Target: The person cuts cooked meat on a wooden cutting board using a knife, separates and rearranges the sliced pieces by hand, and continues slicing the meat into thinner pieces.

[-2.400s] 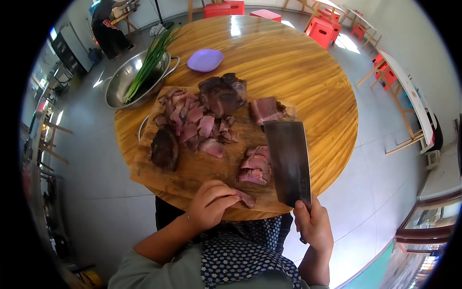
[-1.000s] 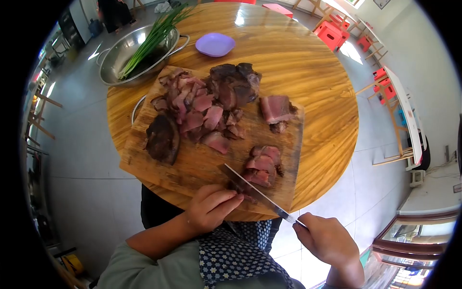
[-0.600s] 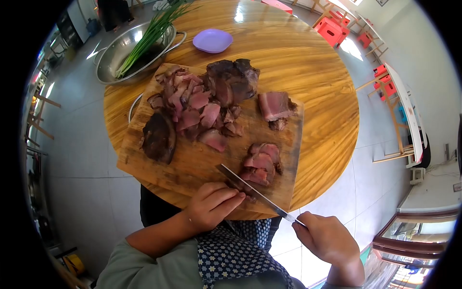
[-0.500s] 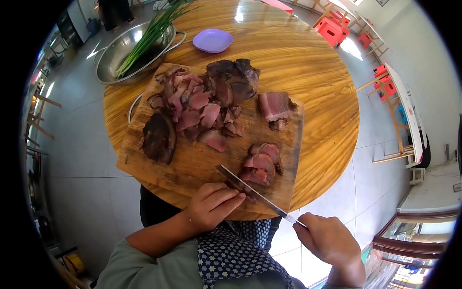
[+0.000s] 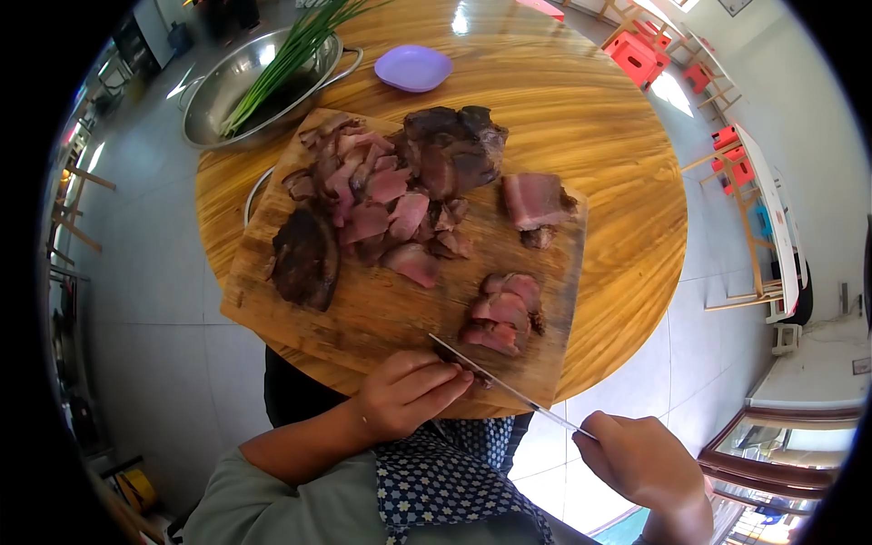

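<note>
My right hand (image 5: pixel 640 459) is closed around the handle of a long, thin knife (image 5: pixel 509 389), its blade slanting up and left across the near edge of the wooden cutting board (image 5: pixel 363 331). Against the blade's near side, the curled fingers of my left hand (image 5: pixel 413 391) press on a small piece of dark cured meat (image 5: pixel 484 380), mostly hidden under them. Beyond the blade lie overlapping pink meat slices (image 5: pixel 504 313). A larger heap of slices (image 5: pixel 386 186) covers the board's far left part. Dark meat chunks (image 5: pixel 304 259) and a thick cut block (image 5: pixel 534 202) lie around it.
The board rests on a round wooden table (image 5: pixel 627 227). At the back left, a steel basin (image 5: pixel 204 113) holds long green stalks (image 5: pixel 282 73). A purple plate (image 5: pixel 413 68) sits beyond the board. Red stools (image 5: pixel 636 59) and a white table (image 5: pixel 767 209) stand to the right.
The knife has shifted nearer to me and slightly right, its blade now seen more edge-on beside my left fingertips. My right hand moved right and a little down. The whole view shifted slightly.
</note>
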Motion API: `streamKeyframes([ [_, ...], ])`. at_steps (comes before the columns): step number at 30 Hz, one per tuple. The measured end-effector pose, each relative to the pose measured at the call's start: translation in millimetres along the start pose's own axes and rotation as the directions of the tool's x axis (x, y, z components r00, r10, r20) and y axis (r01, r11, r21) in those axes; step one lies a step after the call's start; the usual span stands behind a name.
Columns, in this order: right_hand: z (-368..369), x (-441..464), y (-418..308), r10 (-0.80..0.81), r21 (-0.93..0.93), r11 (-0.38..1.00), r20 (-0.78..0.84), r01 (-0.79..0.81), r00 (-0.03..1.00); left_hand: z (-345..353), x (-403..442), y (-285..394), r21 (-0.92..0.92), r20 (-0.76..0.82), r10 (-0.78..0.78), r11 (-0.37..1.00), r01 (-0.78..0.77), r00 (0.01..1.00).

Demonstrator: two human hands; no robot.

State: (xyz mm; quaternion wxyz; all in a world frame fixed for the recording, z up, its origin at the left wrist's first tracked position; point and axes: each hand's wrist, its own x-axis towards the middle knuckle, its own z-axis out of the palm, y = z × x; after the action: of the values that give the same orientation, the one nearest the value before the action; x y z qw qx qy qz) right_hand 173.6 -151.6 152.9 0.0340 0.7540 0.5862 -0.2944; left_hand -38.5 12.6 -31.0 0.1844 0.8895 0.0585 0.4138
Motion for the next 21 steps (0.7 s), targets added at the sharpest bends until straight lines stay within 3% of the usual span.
streamKeyframes([
  [7, -12, 10, 0, -0.061, -0.013, 0.998, 0.056, 0.061, 0.997, 1, -6, -1, -0.018, 0.007, -0.017, 1.000, 0.018, 1.000],
  [16, -6, 23, -13, 0.020, -0.001, 1.000, 0.141, -0.020, 0.990, 0, -5, -1, -0.014, -0.009, -0.023, 1.000, 0.023, 1.000],
  [21, 9, 33, -8, 0.003, 0.121, 0.992, 0.161, -0.023, 0.987, 1, -7, 0, -0.027, -0.001, -0.038, 0.999, 0.038, 0.999],
])
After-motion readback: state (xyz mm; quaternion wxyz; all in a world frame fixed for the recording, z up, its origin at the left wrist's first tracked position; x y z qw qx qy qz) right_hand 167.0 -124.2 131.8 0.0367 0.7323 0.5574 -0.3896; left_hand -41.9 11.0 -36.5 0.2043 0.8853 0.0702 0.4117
